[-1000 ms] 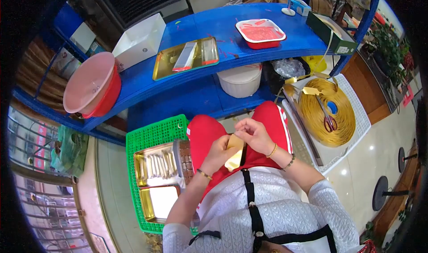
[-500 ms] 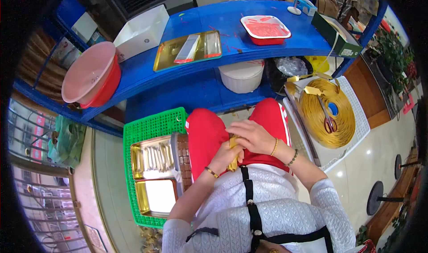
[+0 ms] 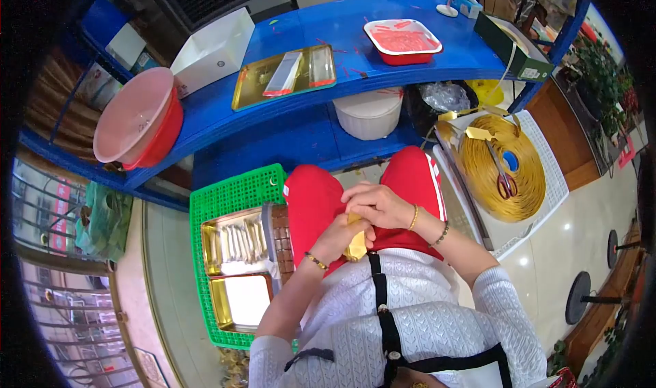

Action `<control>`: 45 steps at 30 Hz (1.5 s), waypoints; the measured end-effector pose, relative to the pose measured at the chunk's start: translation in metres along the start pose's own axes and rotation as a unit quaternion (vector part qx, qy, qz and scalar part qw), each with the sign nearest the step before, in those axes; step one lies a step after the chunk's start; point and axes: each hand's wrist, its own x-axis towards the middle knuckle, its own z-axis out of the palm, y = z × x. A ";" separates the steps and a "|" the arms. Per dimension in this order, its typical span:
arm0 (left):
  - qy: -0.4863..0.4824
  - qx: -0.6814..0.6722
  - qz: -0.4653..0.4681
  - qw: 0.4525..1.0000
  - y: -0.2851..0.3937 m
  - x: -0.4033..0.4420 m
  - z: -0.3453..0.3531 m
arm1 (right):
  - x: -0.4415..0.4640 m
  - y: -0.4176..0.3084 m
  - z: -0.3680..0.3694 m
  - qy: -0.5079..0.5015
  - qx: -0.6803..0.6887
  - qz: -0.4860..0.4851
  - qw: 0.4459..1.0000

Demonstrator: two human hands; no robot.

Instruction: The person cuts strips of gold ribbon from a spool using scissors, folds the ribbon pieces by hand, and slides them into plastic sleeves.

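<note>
1. Head view: my left hand [image 3: 336, 238] grips a flat, shiny gold foil-like piece [image 3: 356, 247], end poking out below.
2. Right hand [image 3: 380, 206] curls over the top, can't tell if it's pinching.
3. Probably light, slippery, creases easily; edges are safest.

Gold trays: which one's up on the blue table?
The gold tray with two flat packs showing red ends; the other two trays lie at the green crate.

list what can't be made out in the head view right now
Gold piece: head view, partly covered by left grip and right grip.
Green basket: head view, lower right corner hidden behind left forearm.
White box: head view, marking too small to read.
</note>
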 end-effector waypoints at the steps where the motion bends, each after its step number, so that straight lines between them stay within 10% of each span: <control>1: -0.016 0.015 0.019 1.000 -0.002 0.004 -0.005 | 0.001 0.000 0.001 0.006 -0.009 -0.001 1.000; 4: 0.023 -0.058 0.096 0.993 0.003 0.008 -0.003 | 0.010 -0.012 0.013 0.238 -0.039 0.000 0.971; 7: 0.109 -0.086 0.140 0.980 0.008 0.013 -0.012 | -0.007 -0.004 0.019 0.279 0.099 0.228 0.927; 19: 0.171 -0.165 0.233 0.943 0.027 0.032 -0.010 | 0.007 0.003 0.035 0.136 0.479 0.304 0.812; 25: 0.106 -0.261 0.208 0.937 0.061 0.020 -0.015 | 0.006 -0.003 0.018 0.114 0.371 0.345 0.855; 28: 0.111 -0.318 0.244 0.909 0.053 0.038 -0.023 | 0.006 0.002 0.028 0.204 0.067 0.180 0.960; 45: 0.281 -0.305 0.202 0.887 0.062 0.111 -0.036 | 0.037 0.040 0.003 0.176 -0.199 0.195 0.944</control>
